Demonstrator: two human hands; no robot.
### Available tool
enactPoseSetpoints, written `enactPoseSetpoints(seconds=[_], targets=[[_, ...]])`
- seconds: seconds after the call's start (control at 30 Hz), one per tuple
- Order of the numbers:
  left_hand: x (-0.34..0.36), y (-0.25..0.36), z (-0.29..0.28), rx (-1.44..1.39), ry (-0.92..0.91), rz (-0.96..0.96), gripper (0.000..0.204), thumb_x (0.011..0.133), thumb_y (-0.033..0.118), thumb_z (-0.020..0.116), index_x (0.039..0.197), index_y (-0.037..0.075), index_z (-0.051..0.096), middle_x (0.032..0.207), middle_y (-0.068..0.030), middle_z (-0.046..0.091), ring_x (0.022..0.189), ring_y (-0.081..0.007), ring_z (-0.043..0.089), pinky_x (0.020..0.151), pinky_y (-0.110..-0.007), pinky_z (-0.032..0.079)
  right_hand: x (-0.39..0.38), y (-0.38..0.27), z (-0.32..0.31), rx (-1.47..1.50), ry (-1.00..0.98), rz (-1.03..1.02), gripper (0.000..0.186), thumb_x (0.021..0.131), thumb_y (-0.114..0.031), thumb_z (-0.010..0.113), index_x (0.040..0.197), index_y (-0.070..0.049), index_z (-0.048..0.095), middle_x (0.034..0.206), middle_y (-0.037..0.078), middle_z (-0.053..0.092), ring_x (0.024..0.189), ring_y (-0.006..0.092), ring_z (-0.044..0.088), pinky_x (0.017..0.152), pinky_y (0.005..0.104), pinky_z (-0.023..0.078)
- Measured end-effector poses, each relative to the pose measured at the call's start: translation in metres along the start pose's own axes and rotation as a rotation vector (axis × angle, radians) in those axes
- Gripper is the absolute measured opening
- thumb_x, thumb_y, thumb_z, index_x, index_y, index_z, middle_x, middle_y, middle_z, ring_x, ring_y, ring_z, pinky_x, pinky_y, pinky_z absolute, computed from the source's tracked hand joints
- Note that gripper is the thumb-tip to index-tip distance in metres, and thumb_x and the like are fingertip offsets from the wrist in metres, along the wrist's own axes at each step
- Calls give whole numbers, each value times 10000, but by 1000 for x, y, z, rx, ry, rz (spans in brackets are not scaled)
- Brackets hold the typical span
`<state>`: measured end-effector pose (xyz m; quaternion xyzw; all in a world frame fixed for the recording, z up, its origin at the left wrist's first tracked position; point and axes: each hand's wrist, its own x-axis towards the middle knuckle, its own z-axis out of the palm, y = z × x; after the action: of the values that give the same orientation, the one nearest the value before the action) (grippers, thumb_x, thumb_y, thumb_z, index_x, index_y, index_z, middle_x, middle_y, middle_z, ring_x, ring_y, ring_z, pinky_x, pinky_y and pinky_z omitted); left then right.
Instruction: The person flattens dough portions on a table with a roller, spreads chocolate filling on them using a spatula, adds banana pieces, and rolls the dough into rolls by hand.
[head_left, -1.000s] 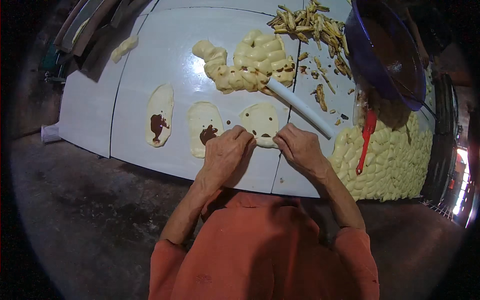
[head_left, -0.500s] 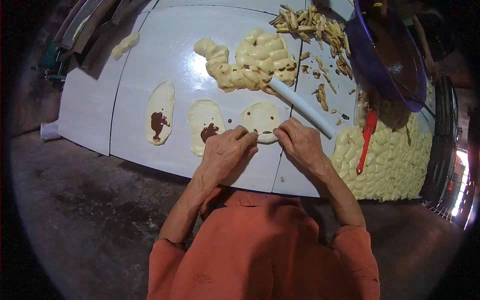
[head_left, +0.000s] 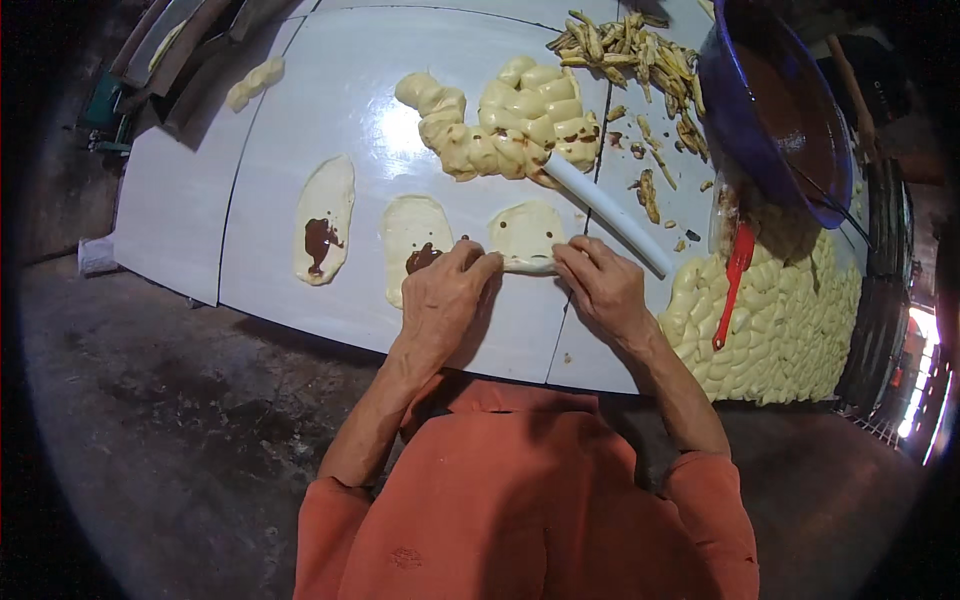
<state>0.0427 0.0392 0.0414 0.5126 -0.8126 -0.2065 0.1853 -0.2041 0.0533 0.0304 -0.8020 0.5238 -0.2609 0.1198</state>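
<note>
A flattened piece of pale dough [head_left: 526, 232] lies in front of me with its near edge folded over. My left hand [head_left: 446, 290] pinches the left end of that edge, and my right hand [head_left: 605, 287] pinches the right end, fingers closed. A few dark brown spots show on the dough. To the left are two more flat dough pieces, a middle one [head_left: 413, 222] partly covered by my left hand and a far-left one [head_left: 338, 195], each bearing a smear of dark brown filling [head_left: 321, 243].
Beyond my hands lie a heap of dough lumps [head_left: 530, 105] and a white rolling rod [head_left: 610, 218]. At right are a dough mass [head_left: 790, 320], a red spatula [head_left: 736, 275] and a purple basin [head_left: 730, 100] of brown filling. Peeled banana-like pieces [head_left: 635, 50] lie at the back.
Both hands have moved slightly away from me, still pinching the dough. Its near edge is rolled farther over, and a dark streak there is now mostly covered.
</note>
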Motion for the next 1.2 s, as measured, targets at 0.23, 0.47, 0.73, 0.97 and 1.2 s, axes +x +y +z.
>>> enactPoseSetpoints(seconds=[0.23,0.47,0.73,0.97,1.2], targets=[[3,3,13,4,85,207,299,888,138,720,1186,152,716,1037,-68,683,812,-227,700,636,-353,552,-4,8,0,-80,-30,-121,386,822,-166,825,1186,-93,718,1038,80,684,827,223,692,664,366,557],[2,8,11,-16,111,89,332,878,178,770,1208,192,733,1059,-34,695,826,-204,715,658,-338,570,-7,6,-7,-120,-134,-188,352,840,-152,814,1174,-94,719,1036,76,689,788,235,693,663,358,561],[13,6,10,-80,108,138,220,875,183,781,1087,129,759,991,-55,706,823,-236,717,668,-347,571,2,12,-6,10,-130,-28,206,928,-203,732,1086,-77,691,950,79,665,777,271,693,657,401,545],[10,12,10,-110,141,127,178,921,162,712,1091,113,690,964,-69,667,812,-246,703,653,-372,555,0,1,-3,-62,6,-122,211,900,-168,754,1095,-118,693,1005,74,676,797,249,699,653,372,565],[13,-2,15,-28,127,234,229,909,147,715,1137,137,694,962,-41,651,773,-224,685,623,-358,544,12,10,-7,-54,-99,-118,320,883,-191,777,1183,-120,693,1029,75,666,832,240,693,689,374,569]])
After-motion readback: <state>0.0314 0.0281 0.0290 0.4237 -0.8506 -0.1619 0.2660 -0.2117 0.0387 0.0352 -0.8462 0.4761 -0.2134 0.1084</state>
